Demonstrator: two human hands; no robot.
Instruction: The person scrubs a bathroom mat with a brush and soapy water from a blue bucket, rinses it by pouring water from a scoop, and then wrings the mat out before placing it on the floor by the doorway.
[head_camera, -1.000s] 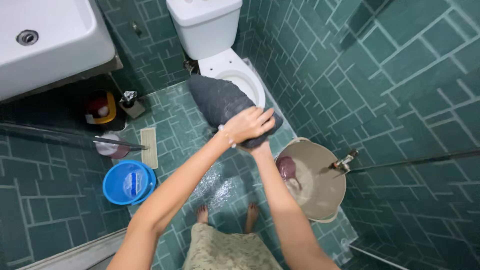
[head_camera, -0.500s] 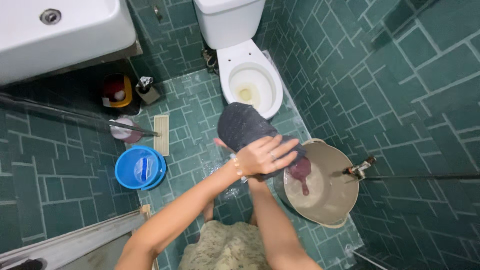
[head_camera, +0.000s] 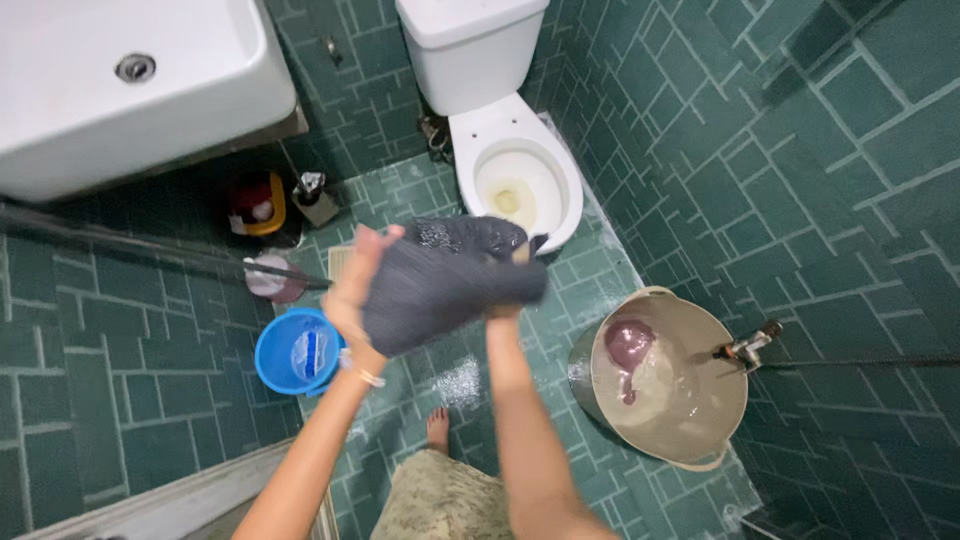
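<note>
Above green tiles, both hands (head_camera: 352, 290) gripping grey cloth (head_camera: 450, 280), blue bucket (head_camera: 290, 352) beside

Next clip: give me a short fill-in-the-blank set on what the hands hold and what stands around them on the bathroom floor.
1. Both hands, the left hand and the right hand, grip a dark grey ____.
2. The small bucket by the left forearm is ____ in colour.
3. The beige basin stands under a wall ____.
4. The white toilet has its lid ____.

Missing words: cloth; blue; tap; up

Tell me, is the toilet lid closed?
No, the toilet stands open, its bowl showing, just beyond the dark grey cloth.
</note>
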